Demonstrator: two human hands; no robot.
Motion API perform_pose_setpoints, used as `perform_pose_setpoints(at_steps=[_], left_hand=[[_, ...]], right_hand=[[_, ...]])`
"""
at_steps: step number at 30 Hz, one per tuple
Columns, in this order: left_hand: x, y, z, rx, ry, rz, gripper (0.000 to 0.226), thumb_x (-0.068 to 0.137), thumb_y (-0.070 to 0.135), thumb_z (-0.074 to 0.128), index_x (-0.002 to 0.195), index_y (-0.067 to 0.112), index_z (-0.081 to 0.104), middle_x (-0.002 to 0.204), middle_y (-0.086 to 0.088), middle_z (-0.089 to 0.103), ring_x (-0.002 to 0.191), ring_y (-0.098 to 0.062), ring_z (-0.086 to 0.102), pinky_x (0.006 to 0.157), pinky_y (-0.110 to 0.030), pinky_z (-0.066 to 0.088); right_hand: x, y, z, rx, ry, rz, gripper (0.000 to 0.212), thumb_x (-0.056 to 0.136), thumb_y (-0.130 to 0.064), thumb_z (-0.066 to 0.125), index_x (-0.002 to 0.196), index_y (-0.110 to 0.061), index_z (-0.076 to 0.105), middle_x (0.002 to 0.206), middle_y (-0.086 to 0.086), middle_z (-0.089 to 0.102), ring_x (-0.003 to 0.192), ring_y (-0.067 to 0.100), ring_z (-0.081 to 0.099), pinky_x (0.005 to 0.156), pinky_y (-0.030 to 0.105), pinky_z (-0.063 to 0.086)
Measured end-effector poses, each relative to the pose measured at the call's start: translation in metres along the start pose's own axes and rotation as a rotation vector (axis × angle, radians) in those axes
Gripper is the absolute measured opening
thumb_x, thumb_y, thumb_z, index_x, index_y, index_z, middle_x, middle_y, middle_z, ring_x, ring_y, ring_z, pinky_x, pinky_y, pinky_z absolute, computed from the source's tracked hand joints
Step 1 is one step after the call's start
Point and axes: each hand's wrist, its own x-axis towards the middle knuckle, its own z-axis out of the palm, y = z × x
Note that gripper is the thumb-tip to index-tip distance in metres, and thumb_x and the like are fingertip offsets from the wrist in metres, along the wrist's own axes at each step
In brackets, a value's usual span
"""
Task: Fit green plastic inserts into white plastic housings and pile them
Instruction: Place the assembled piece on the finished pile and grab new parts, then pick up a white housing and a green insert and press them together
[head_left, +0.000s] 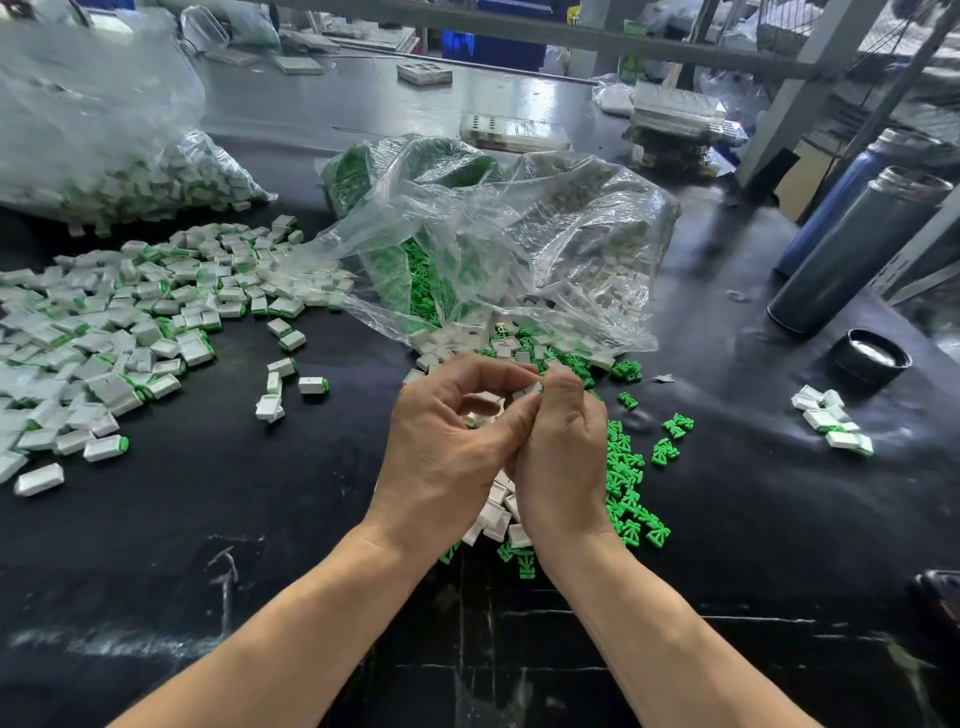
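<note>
My left hand (447, 447) and my right hand (563, 457) meet at the middle of the black table, fingers curled. Between their fingertips they pinch a white housing (531, 388); whether a green insert is in it is hidden by the fingers. Loose green inserts (631, 499) lie scattered to the right of my right hand. Several bare white housings (496, 512) lie under and between my wrists. A big pile of fitted white-and-green pieces (130, 322) spreads over the left of the table.
A crumpled clear bag (493, 249) with green inserts and white housings lies open just behind my hands. Another clear bag (104, 156) of fitted pieces sits far left. Two metal flasks (852, 249), a black lid (870, 358) and a small heap of pieces (831, 423) stand right.
</note>
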Motion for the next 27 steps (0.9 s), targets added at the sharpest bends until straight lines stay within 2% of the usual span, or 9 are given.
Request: perform_pose_setpoints(at_steps=[2,6,9,12,14,17,20,22,27], left_hand=[[0.0,0.0,0.001,0.003,0.004,-0.004,0.007,0.087,0.011,0.08,0.093,0.013,0.076,0.104,0.003,0.078,0.094,-0.025,0.073,0.082,-0.04,0.062],[0.0,0.001,-0.001,0.017,0.011,-0.006,0.007,0.087,0.012,0.08,0.093,0.015,0.077,0.102,0.005,0.078,0.091,-0.024,0.074,0.08,-0.04,0.062],[0.001,0.003,-0.002,0.032,0.007,-0.026,0.009,0.086,0.017,0.081,0.093,0.017,0.077,0.1,0.006,0.079,0.089,-0.023,0.074,0.079,-0.044,0.063],[0.003,0.005,-0.006,0.03,0.037,-0.05,0.012,0.083,0.018,0.082,0.094,0.016,0.077,0.097,0.001,0.078,0.09,-0.025,0.074,0.082,-0.045,0.062],[0.005,0.004,-0.01,0.058,0.056,-0.05,0.014,0.082,0.021,0.083,0.094,0.018,0.076,0.094,0.0,0.076,0.088,-0.025,0.072,0.081,-0.041,0.062],[0.01,0.002,-0.02,0.139,0.065,-0.059,0.015,0.083,0.02,0.082,0.097,0.02,0.076,0.09,0.002,0.076,0.084,-0.019,0.072,0.077,-0.032,0.062],[0.017,-0.003,-0.039,0.404,0.069,-0.052,0.018,0.089,0.021,0.077,0.106,0.025,0.073,0.09,0.009,0.073,0.083,-0.002,0.069,0.071,-0.02,0.059],[0.024,-0.007,-0.055,0.625,0.103,-0.063,0.014,0.092,0.025,0.075,0.104,0.03,0.072,0.088,0.014,0.07,0.078,0.002,0.067,0.065,-0.015,0.055],[0.04,-0.016,-0.085,1.153,0.21,-0.143,0.006,0.092,0.029,0.073,0.098,0.028,0.075,0.102,0.001,0.074,0.105,-0.027,0.064,0.099,-0.043,0.044]], right_hand=[[0.0,0.001,0.0,0.003,-0.001,0.007,0.045,0.093,-0.041,0.04,0.065,-0.038,0.075,0.065,-0.011,0.069,0.072,0.011,0.068,0.074,0.04,0.053],[-0.002,0.002,0.001,-0.009,0.03,0.047,0.04,0.092,-0.049,0.044,0.079,-0.033,0.078,0.101,0.011,0.075,0.098,0.029,0.074,0.092,0.053,0.058],[-0.002,0.0,-0.003,-0.088,-0.003,0.016,0.046,0.096,-0.054,0.042,0.072,-0.034,0.077,0.074,-0.005,0.073,0.075,0.014,0.072,0.07,0.036,0.055],[-0.003,-0.005,-0.011,-0.212,-0.083,-0.062,0.065,0.107,-0.055,0.034,0.062,-0.025,0.07,0.054,-0.01,0.058,0.052,0.007,0.054,0.054,0.027,0.042],[-0.001,-0.007,-0.019,-0.335,-0.078,-0.119,0.067,0.109,-0.054,0.032,0.065,-0.016,0.065,0.053,-0.008,0.052,0.05,0.008,0.046,0.054,0.03,0.037],[0.004,-0.011,-0.027,-0.388,-0.03,-0.163,0.045,0.109,-0.044,0.045,0.082,-0.016,0.069,0.063,-0.004,0.06,0.058,0.005,0.053,0.057,0.022,0.042],[0.013,-0.015,-0.035,-0.507,0.023,-0.195,0.019,0.104,-0.033,0.06,0.088,-0.026,0.066,0.072,-0.009,0.066,0.065,-0.002,0.058,0.058,0.01,0.043],[0.018,-0.016,-0.042,-0.614,0.042,-0.179,0.014,0.102,-0.033,0.063,0.088,-0.028,0.065,0.077,-0.012,0.067,0.071,-0.002,0.06,0.062,0.011,0.043],[0.033,-0.021,-0.061,-0.874,0.063,-0.14,0.015,0.1,-0.034,0.063,0.092,-0.024,0.069,0.081,-0.01,0.069,0.082,0.017,0.065,0.079,0.037,0.054]])
